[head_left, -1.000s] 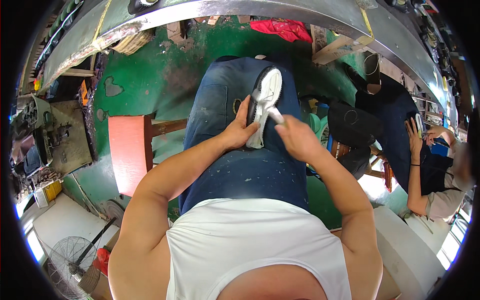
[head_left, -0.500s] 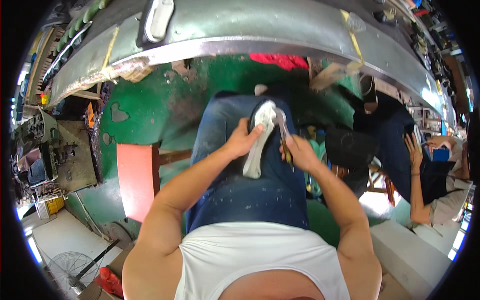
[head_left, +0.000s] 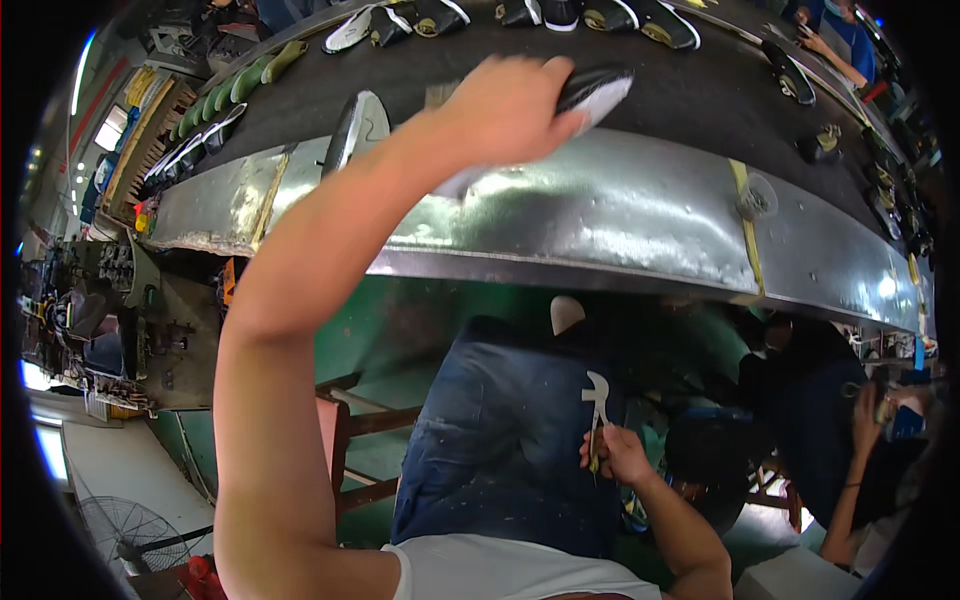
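The white-soled shoe (head_left: 590, 92), worked over the lap a second ago, has been raised and is now clasped in the left hand (head_left: 505, 110) above the dark conveyor belt (head_left: 700, 110), among other shoes. A metal tool (head_left: 596, 400) is gripped in the right hand (head_left: 615, 455) over the lap. Lap work on this shoe appears finished.

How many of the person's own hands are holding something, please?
2. The left hand is raised over the dark belt, gripping a black-and-white shoe; the right hand is down at the lap, holding a metal tool. Neither is hidden.
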